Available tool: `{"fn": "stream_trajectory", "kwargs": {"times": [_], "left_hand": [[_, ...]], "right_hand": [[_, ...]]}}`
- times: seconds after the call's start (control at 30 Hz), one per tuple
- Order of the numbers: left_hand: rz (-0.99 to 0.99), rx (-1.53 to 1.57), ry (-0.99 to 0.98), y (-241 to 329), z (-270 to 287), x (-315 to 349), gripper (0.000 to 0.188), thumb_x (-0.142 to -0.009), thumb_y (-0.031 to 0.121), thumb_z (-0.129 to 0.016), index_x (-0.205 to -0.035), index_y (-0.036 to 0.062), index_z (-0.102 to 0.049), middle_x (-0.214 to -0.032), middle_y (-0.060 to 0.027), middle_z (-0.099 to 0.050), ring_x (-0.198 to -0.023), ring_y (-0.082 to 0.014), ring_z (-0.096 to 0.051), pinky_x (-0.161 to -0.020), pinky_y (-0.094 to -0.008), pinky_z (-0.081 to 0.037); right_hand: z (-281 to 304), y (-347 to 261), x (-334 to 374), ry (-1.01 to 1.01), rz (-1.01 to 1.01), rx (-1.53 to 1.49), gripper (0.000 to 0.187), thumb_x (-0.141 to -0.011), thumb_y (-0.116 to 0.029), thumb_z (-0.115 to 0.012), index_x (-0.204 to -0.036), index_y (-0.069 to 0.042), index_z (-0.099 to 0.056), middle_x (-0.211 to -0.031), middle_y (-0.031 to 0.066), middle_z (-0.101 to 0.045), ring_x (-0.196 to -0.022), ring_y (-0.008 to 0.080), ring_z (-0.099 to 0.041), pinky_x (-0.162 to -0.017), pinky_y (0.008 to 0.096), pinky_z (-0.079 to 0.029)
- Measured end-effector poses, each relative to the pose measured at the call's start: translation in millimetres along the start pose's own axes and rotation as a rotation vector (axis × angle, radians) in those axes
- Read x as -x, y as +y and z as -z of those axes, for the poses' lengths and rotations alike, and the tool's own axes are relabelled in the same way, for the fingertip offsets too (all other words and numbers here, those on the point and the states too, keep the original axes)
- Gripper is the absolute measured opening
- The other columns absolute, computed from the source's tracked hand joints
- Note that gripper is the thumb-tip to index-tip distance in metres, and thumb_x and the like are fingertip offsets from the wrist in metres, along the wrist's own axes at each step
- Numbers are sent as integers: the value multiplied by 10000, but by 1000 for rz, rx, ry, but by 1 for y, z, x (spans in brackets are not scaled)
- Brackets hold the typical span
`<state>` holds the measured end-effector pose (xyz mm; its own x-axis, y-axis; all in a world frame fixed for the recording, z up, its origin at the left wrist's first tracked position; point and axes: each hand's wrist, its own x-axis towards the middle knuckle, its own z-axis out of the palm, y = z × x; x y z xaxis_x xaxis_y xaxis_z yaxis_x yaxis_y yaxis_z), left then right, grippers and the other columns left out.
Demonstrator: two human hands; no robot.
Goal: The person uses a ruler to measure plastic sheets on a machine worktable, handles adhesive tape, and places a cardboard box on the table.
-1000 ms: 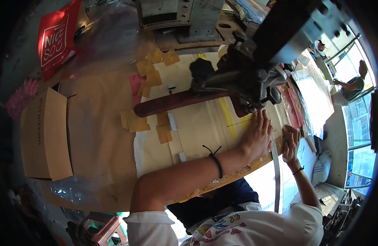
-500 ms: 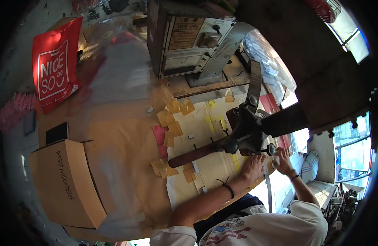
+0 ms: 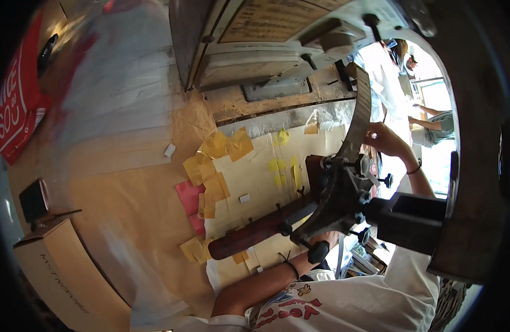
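My right hand point(image 3: 388, 139) is raised beside the curved metal arm point(image 3: 357, 113) of the machine, its fingertips pinched together; what they hold, if anything, I cannot make out. Below the dark metal bracket point(image 3: 338, 193) with black knobs, my left hand point(image 3: 326, 239) is mostly covered by that bracket, its fingers hidden. A dark red bar-shaped handle point(image 3: 255, 232) slants from the bracket toward the lower left, above my left forearm. Near my left hand a thin grey strip point(image 3: 339, 257) hangs down. Cream sheeting point(image 3: 266, 182) covers the worktop under the bracket.
A grey metal machine housing point(image 3: 249, 69) stands at the back. Yellow tape pieces point(image 3: 216, 146) and a red patch point(image 3: 189, 198) mark the sheeting. A cardboard box point(image 3: 67, 276), a dark phone-like slab point(image 3: 34, 200) and a red bag point(image 3: 19, 105) are left. Another person point(image 3: 432, 127) is at far right.
My view has shifted closer to the machine. My right hand has moved up and away from my left, to beside the curved arm. My left hand is now mostly hidden behind the bracket.
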<state>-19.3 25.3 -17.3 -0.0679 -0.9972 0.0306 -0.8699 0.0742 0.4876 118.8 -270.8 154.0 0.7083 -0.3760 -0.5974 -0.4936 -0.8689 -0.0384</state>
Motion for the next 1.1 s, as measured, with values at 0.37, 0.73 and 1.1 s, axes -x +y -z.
{"fn": "stream_trajectory", "kwargs": {"times": [0.37, 0.73, 1.1], "left_hand": [[-39, 111, 78, 5, 8, 13, 499, -981, 355, -460, -1354, 37, -548, -1401, -138, -530, -1280, -269, -501, -1094, -411, -362], [-32, 145, 80, 3, 10, 23, 489, -978, 360, -463, -1338, 44, -561, -1371, -136, -550, -1252, -264, -517, -1077, -408, -374], [-27, 157, 90, 4, 6, 24, 480, -975, 365, -465, -1323, 52, -574, -1341, -133, -571, -1223, -259, -534, -1060, -406, -387]], "right_hand": [[-18, -28, -45, -266, 607, -193, 193, -862, -171, -705, -1013, -52, -712, -911, 93, -677, -842, 237, -650, -752, 345, -517], [-25, -30, -61, -389, 665, -299, 205, -918, -207, -657, -1052, -61, -708, -879, 90, -667, -810, 233, -637, -740, 334, -505], [-20, -23, -51, -402, 608, -256, 295, -827, -209, -717, -1070, -43, -692, -1043, 118, -693, -883, 277, -654, -775, 396, -536]]}}
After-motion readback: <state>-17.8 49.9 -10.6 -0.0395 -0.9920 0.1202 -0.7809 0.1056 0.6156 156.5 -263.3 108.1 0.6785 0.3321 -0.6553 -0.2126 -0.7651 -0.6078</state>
